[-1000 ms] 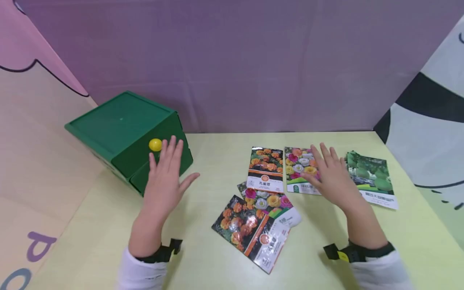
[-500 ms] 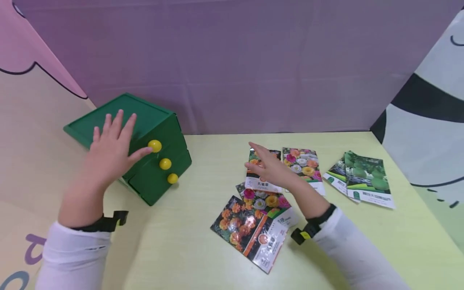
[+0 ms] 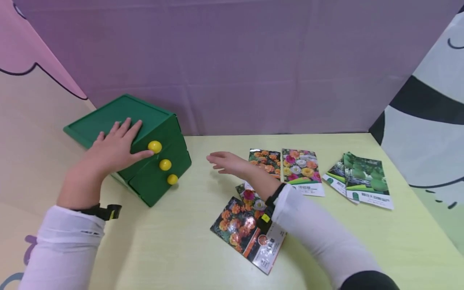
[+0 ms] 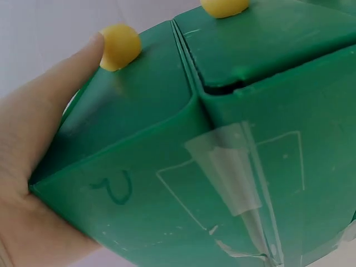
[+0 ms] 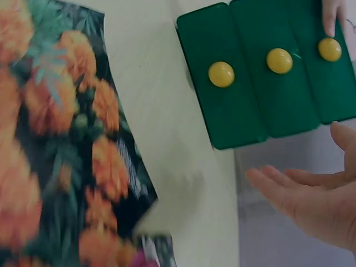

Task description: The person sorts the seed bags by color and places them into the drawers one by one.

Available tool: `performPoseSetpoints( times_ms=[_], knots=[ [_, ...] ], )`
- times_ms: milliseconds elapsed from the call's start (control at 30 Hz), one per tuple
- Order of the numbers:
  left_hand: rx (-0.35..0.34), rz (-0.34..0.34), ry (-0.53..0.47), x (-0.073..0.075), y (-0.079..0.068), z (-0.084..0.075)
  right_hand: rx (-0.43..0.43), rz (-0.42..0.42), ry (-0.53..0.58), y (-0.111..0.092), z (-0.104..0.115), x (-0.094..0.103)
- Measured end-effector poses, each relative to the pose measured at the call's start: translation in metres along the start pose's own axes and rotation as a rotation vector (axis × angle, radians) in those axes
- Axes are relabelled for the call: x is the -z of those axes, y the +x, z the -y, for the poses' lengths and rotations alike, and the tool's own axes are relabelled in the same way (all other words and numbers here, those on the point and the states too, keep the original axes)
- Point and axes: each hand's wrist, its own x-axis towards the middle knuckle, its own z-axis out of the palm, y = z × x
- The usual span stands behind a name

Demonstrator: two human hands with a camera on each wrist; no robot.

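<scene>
A green three-drawer box with round yellow knobs stands at the left in the head view. Flat on its top lies my left hand, fingers spread, the thumb reaching over the edge to the top yellow knob. In the left wrist view the thumb tip meets that yellow knob. My right hand hangs in the air between the box and the seed packets, fingers extended and holding nothing. Under the right forearm lie an orange-flower seed packet and a mixed-flower one, partly hidden.
Further back lie another orange-flower packet and a mixed-flower packet. Two overlapping green packets lie on the right of the pale table. A purple cloth backdrop rises behind its far edge.
My left hand has moved left from in front of the drawers and come down on the box top. My right hand has swung left across the packets towards the box.
</scene>
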Motion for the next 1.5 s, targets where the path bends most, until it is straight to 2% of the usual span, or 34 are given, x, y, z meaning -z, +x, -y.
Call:
performPoseSetpoints(
  times_ms=[167, 333, 533, 733, 867, 1067, 1500],
  knots=[
    [0.003, -0.011, 0.002, -0.004, -0.001, 0.001, -0.084, 0.017, 0.163, 0.024, -0.002, -0.025],
    [0.01, -0.015, 0.004, -0.007, -0.003, 0.004, -0.151, 0.016, 0.263, 0.042, -0.009, -0.05],
    [0.017, -0.028, 0.003, -0.008, -0.004, 0.005, -0.169, 0.038, 0.354, 0.061, -0.015, -0.073],
    [0.017, -0.038, 0.01, -0.007, -0.003, 0.002, -0.159, 0.041, 0.362, 0.077, -0.02, -0.091],
    [0.01, -0.036, 0.011, -0.007, -0.001, -0.001, -0.173, 0.032, 0.363, 0.081, -0.021, -0.099],
    [0.012, -0.054, 0.008, -0.008, -0.001, 0.001, -0.138, 0.033, 0.312, 0.085, -0.019, -0.11],
    [0.013, -0.047, 0.002, -0.008, 0.001, 0.0, -0.123, -0.041, 0.249, 0.086, -0.02, -0.112]
  ],
)
